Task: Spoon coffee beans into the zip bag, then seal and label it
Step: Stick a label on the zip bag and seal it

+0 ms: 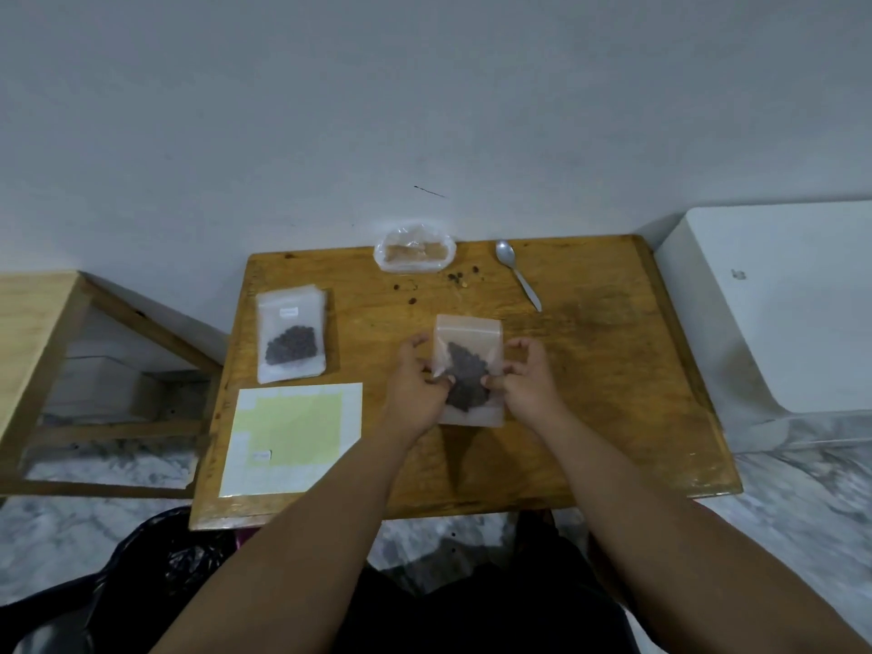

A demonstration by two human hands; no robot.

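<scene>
Translucent plastic, the zip bag [468,330] is over the middle of the wooden bench [613,370], held between both hands. The left hand [417,382] pinches its left edge with curled fingers, and the right hand [526,377] pinches its right edge between thumb and forefinger; neither is nearer. A dark heap of coffee beans [465,382] sits in its lower half.

The bag's long axis runs straight away from the person, with the zip strip [467,323] at the far end beyond both hands, so sealing probably means moving the fingers up to it. Whether it is already pressed closed I cannot tell; no label shows on it.

The spoon [518,273] lies far right. The label sheet [292,431] lies near left, just below a filled, labelled bag [291,342].
</scene>
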